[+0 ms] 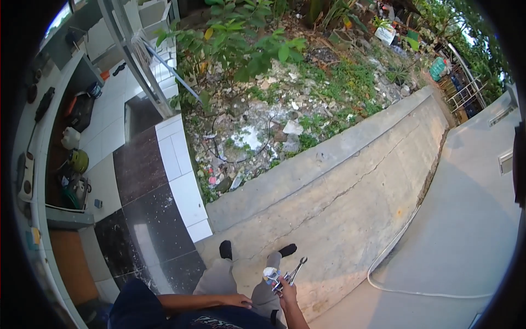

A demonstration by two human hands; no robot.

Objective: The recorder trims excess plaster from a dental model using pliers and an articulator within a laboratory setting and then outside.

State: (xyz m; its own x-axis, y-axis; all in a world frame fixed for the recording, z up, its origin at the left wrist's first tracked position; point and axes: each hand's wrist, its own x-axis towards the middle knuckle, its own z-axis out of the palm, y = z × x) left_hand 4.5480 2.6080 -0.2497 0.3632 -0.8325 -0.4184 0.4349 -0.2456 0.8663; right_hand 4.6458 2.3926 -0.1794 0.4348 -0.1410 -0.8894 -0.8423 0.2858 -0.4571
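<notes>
My right hand (287, 293) holds a bundle of metal tools (279, 282), among them a spanner (296, 268) pointing up and right, along with a small white-and-blue item (270, 274) too small to make out clearly. My left hand (240, 300) is at my waist, over my trouser leg, fingers loosely bent and apparently empty. Both forearms rise from the lower edge. Below them are my grey trousers and two dark-socked feet (226, 249) on a cracked concrete path (339, 219).
A tiled step (139, 214) and counter with utensils and a green gas cylinder (78, 160) stand left, beside metal posts (137, 71). A low ledge (329, 153) borders plants and rubble ahead. A grey wall (471, 186) and white hose (416, 292) lie right, with clutter farther along.
</notes>
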